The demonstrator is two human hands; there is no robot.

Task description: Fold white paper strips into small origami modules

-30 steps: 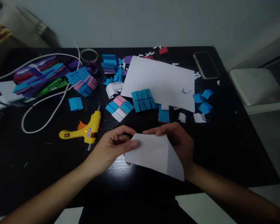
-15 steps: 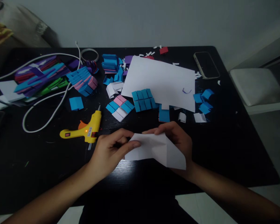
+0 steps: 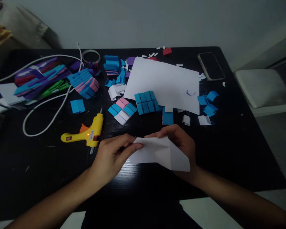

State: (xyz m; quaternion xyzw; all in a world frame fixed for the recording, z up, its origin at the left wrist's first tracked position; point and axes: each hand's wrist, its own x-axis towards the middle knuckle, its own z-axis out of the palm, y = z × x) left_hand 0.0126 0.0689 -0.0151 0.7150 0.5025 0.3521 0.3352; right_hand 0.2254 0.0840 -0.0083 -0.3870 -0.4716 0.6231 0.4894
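Note:
Both my hands hold a folded white sheet of paper (image 3: pixel 160 154) just above the near part of the black table (image 3: pixel 240 152). My left hand (image 3: pixel 114 154) pinches its left edge, thumb on top and fingers curled. My right hand (image 3: pixel 181 143) grips the top and right side from behind, mostly hidden by the paper. The sheet lies low and nearly flat, with a crease running across it.
A yellow glue gun (image 3: pixel 85 133) lies left of my hands with a white cable (image 3: pixel 50 111). Blue, pink and white folded paper squares (image 3: pixel 145 101), a large white sheet (image 3: pixel 164 82), coloured paper stacks (image 3: pixel 43 79) and a phone (image 3: pixel 211 66) lie farther back.
The lower flap of the white paper has been folded up and flattened, so the sheet looks shorter. My hands stayed in nearly the same place.

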